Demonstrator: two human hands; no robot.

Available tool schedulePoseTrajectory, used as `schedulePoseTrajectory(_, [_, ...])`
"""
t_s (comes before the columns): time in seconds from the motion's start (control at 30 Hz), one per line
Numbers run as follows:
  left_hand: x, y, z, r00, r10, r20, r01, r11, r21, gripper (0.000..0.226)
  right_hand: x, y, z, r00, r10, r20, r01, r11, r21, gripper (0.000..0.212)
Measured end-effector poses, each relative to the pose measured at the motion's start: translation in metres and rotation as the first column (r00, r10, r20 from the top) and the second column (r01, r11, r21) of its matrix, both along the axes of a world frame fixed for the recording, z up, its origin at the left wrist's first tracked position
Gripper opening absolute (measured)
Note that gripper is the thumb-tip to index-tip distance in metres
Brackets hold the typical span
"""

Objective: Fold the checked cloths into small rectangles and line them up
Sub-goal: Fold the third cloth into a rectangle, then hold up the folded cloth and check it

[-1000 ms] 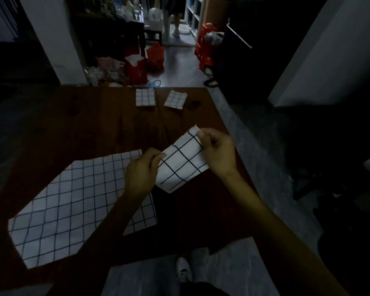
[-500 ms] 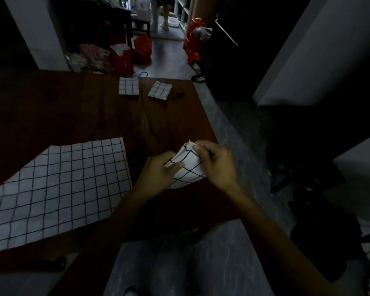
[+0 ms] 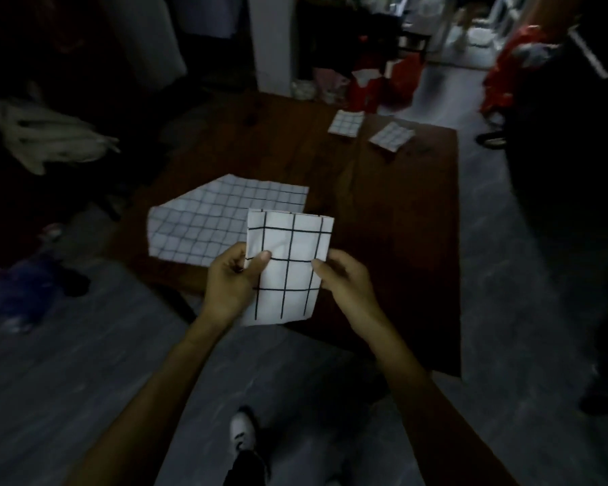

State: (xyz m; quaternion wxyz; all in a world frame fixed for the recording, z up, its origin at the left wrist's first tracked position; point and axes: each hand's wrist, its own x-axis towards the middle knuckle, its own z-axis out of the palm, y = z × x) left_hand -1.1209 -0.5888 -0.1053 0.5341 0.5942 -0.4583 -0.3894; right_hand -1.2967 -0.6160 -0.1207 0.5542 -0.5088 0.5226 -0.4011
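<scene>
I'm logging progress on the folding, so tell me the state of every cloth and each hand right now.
Held cloth: folded, lifted, gripped at both sides.
Large cloth: unfolded, flat on table.
Two far cloths: folded, side by side.
Left hand: pinching held cloth.
Right hand: pinching held cloth.

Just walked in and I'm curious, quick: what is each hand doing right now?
Left hand: pinches the left edge of the folded checked cloth, thumb on top.
Right hand: pinches the same cloth's right edge.

Left hand (image 3: 229, 286) pinching, right hand (image 3: 344, 282) seemingly pinching, forearms raised
</scene>
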Motion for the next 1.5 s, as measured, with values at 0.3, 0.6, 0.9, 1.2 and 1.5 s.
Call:
schedulePoseTrajectory(0.3, [0.101, 0.096, 0.006, 0.973, 0.231, -0.007, -0.232, 0.973, -0.011, 0.026, 0.119, 0.042, 0.010, 0.988, 0.147, 0.050, -0.146, 0.989, -0.016, 0.009])
schedulePoseTrajectory(0.6, [0.283, 0.183, -0.005, 0.876, 0.481, 0.012, -0.476, 0.870, -0.131, 0.028, 0.323, 0.099, 0.015, 0.931, 0.362, -0.047, -0.365, 0.927, -0.088, 0.011])
schedulePoseTrajectory(0.9, [0.452, 0.227, -0.002, 0.771, 0.636, 0.038, -0.623, 0.765, -0.162, 0.030, 0.507, 0.126, 0.028, 0.821, 0.563, -0.098, -0.571, 0.800, -0.184, 0.024])
schedulePoseTrajectory(1.2, [0.577, 0.140, -0.025, 0.789, 0.607, 0.098, -0.595, 0.794, -0.125, 0.031, 0.634, 0.039, -0.004, 0.866, 0.498, -0.047, -0.499, 0.853, -0.154, 0.025])
schedulePoseTrajectory(1.5, [0.681, -0.061, -0.001, 0.822, 0.547, 0.159, -0.543, 0.837, -0.073, 0.031, 0.737, -0.141, -0.002, 0.948, 0.311, 0.065, -0.300, 0.944, -0.134, 0.035])
